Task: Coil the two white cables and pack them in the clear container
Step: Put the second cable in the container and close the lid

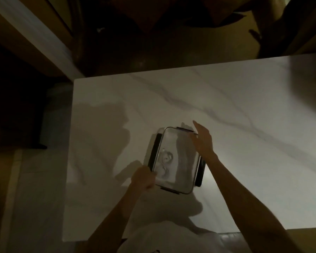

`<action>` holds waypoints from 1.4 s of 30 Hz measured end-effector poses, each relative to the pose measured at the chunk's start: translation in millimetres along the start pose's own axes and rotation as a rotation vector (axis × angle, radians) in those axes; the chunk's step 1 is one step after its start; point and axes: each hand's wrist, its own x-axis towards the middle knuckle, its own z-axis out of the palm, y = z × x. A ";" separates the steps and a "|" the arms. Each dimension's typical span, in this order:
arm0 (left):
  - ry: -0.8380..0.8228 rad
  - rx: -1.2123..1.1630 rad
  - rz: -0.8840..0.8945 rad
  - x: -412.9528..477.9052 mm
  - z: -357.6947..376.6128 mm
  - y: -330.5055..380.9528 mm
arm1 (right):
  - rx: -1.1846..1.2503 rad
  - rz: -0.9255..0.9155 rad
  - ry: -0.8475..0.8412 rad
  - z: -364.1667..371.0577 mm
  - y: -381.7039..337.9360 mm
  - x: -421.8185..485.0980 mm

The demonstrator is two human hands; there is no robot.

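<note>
Left hand (143,178) grips clear container (183,172); right hand (203,141), fingers straight, beside it.

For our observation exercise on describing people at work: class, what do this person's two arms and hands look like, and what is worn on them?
Both forearms are bare to the frame edge: no sleeves, gloves, watch or bracelet show on the left hand or right hand. The dim, blurred picture hides any rings.
</note>
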 end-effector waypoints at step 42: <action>-0.093 -0.582 -0.035 -21.0 37.6 12.4 | -0.214 -0.091 -0.073 16.5 7.4 -31.0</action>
